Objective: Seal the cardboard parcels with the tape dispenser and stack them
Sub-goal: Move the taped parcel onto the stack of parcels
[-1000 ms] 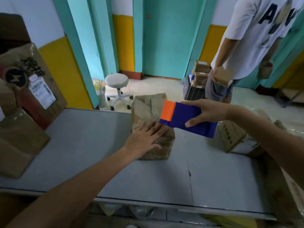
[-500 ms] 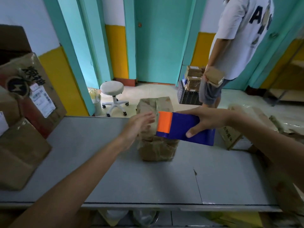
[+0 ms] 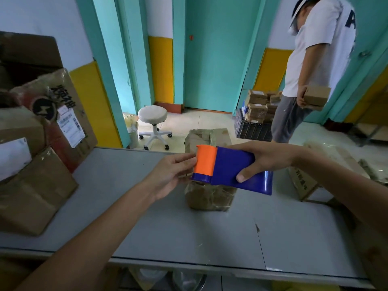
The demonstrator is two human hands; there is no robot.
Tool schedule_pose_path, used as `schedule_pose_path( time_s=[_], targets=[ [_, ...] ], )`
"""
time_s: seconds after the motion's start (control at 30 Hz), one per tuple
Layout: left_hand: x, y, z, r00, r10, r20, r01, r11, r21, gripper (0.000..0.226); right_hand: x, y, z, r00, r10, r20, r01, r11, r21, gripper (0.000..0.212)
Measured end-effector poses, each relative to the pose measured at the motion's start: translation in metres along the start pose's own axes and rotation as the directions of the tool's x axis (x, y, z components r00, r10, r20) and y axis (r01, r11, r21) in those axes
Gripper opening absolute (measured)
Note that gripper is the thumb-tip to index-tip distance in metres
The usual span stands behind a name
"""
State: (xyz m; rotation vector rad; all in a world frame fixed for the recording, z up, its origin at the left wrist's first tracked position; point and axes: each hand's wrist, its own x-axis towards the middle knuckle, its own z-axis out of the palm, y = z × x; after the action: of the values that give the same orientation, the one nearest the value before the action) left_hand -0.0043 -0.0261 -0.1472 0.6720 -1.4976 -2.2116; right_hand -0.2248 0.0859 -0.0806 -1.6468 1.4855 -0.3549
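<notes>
Holds the tape dispenser [image 3: 231, 171] in the right hand [image 3: 266, 158], clamped round the blue body, thumb on the near face, fingers mostly hidden behind the far side. Carries it roughly level in front of the cardboard parcel [image 3: 207, 198], orange head pointing left. Meets that orange head with the fingertips of the left hand [image 3: 172, 173]; cannot tell whether they merely touch it or pinch a tape end, since the head hides the contact. Cannot see the roll inside the housing.

Finds the parcel standing on the grey surface [image 3: 189, 232] towards its far edge, wrapped in glossy tape, its middle covered by the dispenser and both hands. Shows only the top flaps and the lower front. Cannot tell whether the dispenser touches the parcel or clears it.

Records a second parcel [image 3: 302, 183] on the surface at the right, partly behind the right forearm [image 3: 346, 192], printing unreadable. Records brown boxes [image 3: 35, 192] piled at the left, cut off by the frame, one leaning with a white shipping label [image 3: 70, 127] too small to read.

Notes, beyond the surface, a white stool [image 3: 154, 120] on castors, a dark crate [image 3: 252, 129] stacked with small parcels [image 3: 260, 103], and another person [image 3: 315, 59] in a white shirt holding a small box [image 3: 317, 95], cut off at the top and lower legs.
</notes>
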Motion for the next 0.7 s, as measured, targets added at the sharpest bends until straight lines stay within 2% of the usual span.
schedule_pose_path(
  time_s=[0.2, 0.27, 0.4, 0.53, 0.6, 0.7],
  targets=[
    [-0.004, -0.007, -0.001, 0.999, -0.043, 0.004, 0.043, 0.98, -0.193, 0.034, 0.001, -0.003, 0.006, 0.999, -0.05, 0.006, 0.049, 0.997, 0.059, 0.055],
    [-0.006, -0.007, 0.0, 0.999, -0.039, -0.005, 0.037, 0.984, -0.172, 0.027, 0.0, -0.004, 0.006, 0.998, -0.056, 0.009, 0.055, 0.997, 0.062, 0.051],
    [-0.007, -0.007, 0.005, 0.997, -0.024, -0.073, 0.014, 0.991, -0.136, 0.013, 0.0, -0.007, 0.009, 0.997, -0.073, 0.026, 0.071, 0.996, 0.052, 0.07],
    [-0.006, -0.01, 0.007, 0.983, -0.038, -0.179, 0.029, 0.998, -0.05, 0.013, 0.001, -0.007, 0.013, 0.998, -0.06, 0.029, 0.058, 0.996, 0.069, 0.073],
    [-0.006, -0.009, 0.007, 0.982, -0.061, -0.178, 0.06, 0.998, -0.008, 0.016, 0.001, -0.007, 0.014, 0.998, -0.053, 0.043, 0.049, 0.996, 0.073, 0.07],
    [-0.009, -0.003, 0.004, 0.983, -0.161, -0.087, 0.154, 0.985, -0.079, 0.018, -0.002, -0.005, 0.014, 0.999, -0.029, 0.041, 0.024, 0.993, 0.117, 0.055]
  ],
)
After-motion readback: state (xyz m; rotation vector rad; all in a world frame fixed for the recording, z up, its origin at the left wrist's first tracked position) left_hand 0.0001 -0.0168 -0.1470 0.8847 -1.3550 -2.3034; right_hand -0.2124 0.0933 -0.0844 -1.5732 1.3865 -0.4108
